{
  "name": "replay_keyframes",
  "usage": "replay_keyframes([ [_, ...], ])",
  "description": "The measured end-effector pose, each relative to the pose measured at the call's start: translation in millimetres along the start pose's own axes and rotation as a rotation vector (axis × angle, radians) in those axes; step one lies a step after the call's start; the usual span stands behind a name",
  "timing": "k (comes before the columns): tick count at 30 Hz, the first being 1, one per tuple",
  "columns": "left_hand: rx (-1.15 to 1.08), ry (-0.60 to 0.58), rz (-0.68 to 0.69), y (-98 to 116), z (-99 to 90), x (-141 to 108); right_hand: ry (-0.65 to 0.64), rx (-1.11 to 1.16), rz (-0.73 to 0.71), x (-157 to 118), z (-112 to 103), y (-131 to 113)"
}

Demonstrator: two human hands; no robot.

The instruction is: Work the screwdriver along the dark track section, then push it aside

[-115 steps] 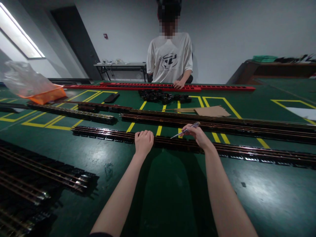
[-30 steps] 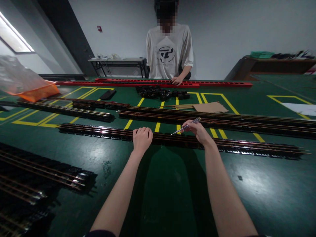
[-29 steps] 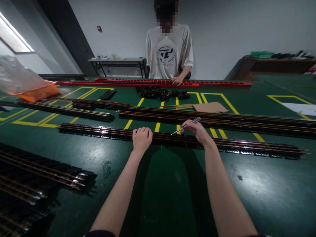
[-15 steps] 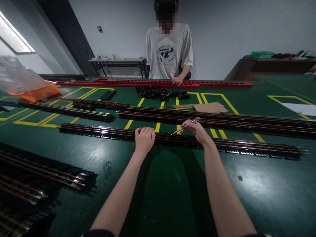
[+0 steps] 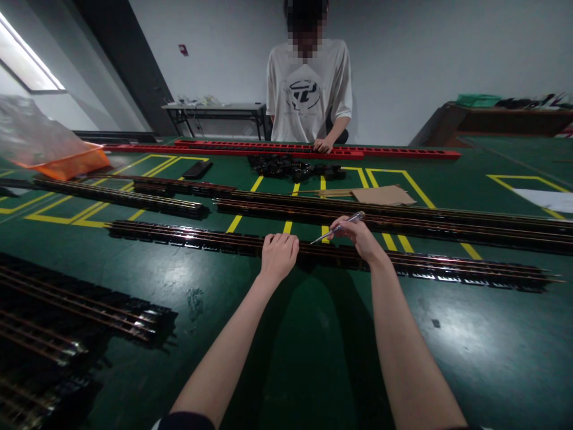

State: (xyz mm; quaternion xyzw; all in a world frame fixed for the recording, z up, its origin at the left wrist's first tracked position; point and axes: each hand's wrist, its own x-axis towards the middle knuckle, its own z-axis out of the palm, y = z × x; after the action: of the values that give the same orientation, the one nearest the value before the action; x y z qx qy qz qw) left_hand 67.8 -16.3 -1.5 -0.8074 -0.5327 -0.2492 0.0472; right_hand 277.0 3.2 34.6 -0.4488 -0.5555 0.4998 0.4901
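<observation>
R hand [image 5: 362,239] pinches s'driver [image 5: 356,217], L hand [image 5: 279,258] half-curled over blk strip [image 5: 330,255].

Pale wall [image 5: 425,60], bright window [image 5: 25,51]

A slim, clear-handled screwdriver [image 5: 355,218] slants in my right hand [image 5: 360,239], its tip down at a long black strip [image 5: 430,266].
Lined with copper-toned rods, the strip lies flat across my green bench [image 5: 308,340].

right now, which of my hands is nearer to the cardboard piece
Right. Your right hand is in front of the cardboard piece, slightly left; your left hand is farther left, on a long black strip.
</observation>
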Motion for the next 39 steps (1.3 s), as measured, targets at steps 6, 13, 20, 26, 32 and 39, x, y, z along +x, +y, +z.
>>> replay_keyframes([
  [6,0.007,0.026,-0.063,-2.4,-2.2,1.5,-0.012,0.002,0.009,2.9,-0.1,4.3],
  [13,-0.050,0.075,-0.208,-11.7,-2.3,2.9,-0.023,0.007,0.015,2.5,0.9,3.2],
  [20,-0.031,0.069,-0.264,-18.5,-6.5,3.8,-0.020,0.012,0.031,0.9,1.0,3.2],
  [26,-0.065,0.063,-0.312,-25.8,-8.4,4.3,-0.009,0.028,0.040,1.7,-0.8,6.4],
  [32,-0.060,0.078,-0.313,-30.1,-7.7,3.3,0.004,0.031,0.037,-0.1,-4.4,5.2],
  [39,-0.009,0.105,-0.279,-30.6,-5.1,1.7,0.013,0.054,0.031,1.6,-4.4,8.1],
])
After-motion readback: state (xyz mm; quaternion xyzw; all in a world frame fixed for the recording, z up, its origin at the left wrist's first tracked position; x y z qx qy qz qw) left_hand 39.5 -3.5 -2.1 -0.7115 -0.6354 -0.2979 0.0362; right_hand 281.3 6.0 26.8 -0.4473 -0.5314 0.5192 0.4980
